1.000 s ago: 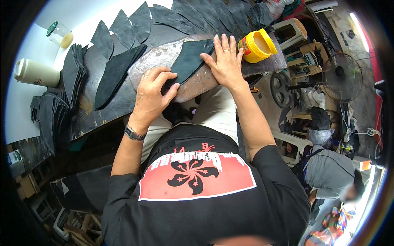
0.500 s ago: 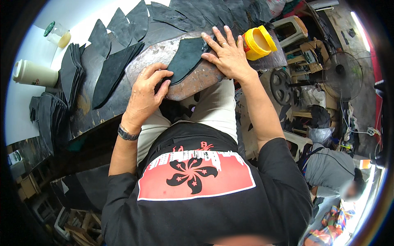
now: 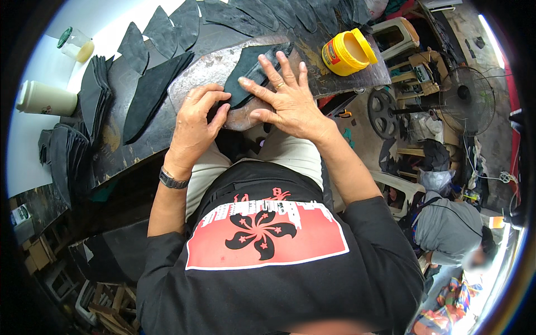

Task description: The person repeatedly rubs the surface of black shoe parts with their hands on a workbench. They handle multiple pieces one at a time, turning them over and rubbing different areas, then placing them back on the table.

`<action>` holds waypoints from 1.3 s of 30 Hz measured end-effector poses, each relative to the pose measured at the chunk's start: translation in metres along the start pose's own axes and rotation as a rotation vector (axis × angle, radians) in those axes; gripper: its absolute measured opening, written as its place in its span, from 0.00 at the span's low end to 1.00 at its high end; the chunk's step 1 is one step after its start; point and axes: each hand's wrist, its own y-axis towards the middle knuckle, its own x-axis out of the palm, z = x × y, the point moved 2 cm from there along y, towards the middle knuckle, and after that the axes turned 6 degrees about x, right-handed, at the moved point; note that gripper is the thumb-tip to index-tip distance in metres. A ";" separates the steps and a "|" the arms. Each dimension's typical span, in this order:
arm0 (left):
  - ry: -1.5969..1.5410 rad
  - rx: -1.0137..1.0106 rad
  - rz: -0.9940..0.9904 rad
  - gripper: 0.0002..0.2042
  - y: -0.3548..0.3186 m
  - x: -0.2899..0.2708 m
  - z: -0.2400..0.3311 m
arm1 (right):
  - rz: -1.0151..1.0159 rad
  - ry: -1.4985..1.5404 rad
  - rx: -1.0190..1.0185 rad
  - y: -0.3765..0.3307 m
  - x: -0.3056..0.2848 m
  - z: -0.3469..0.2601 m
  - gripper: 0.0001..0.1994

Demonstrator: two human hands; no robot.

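A curved black leather piece (image 3: 239, 78) lies on a mottled grey-brown slab (image 3: 195, 72) above my lap. At its lower left corner, the thumb and bent fingers of my left hand (image 3: 198, 117) are closed on the edge. My right hand (image 3: 287, 103) lies across the right side of the piece, fingers spread, the fingertips on a shinier strip along that edge. Part of this strip is hidden under the fingers. Beyond the right hand stands an open yellow tub (image 3: 343, 53) with pale tan contents, its lid tipped up at the side.
Several black leather pieces (image 3: 173, 30) lie along the table's (image 3: 120, 162) far side, with stacks (image 3: 95, 100) at left. A lidded cup (image 3: 47, 99) and a green-topped jar (image 3: 75, 44) stand behind them. Rightward are a fan (image 3: 463, 100) and a bent-over person in grey (image 3: 446, 226).
My right hand has slid down and left along the piece's right edge, from its top corner toward my left hand. My left hand stays at the lower left corner.
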 end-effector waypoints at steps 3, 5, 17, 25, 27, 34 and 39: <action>-0.015 0.003 -0.002 0.10 0.000 0.000 0.000 | -0.115 0.277 0.055 0.005 -0.009 0.010 0.25; 0.002 0.016 0.000 0.10 0.001 0.000 0.000 | -0.034 0.535 0.103 0.013 -0.019 0.025 0.28; 0.025 0.035 -0.007 0.10 0.001 -0.001 0.000 | 0.052 -0.174 0.375 0.037 0.012 0.024 0.49; 0.008 0.031 0.003 0.10 0.000 0.000 -0.001 | 0.077 -0.101 0.289 0.039 0.007 0.013 0.42; 0.012 0.035 0.011 0.10 0.000 0.000 -0.001 | 0.080 -0.226 0.372 0.036 0.003 0.029 0.44; 0.033 0.018 -0.021 0.10 -0.001 0.001 -0.002 | 0.044 -0.371 0.347 0.039 0.001 0.048 0.47; 0.032 0.009 -0.027 0.10 -0.002 0.000 -0.001 | -0.036 -0.302 0.223 0.044 0.005 0.034 0.44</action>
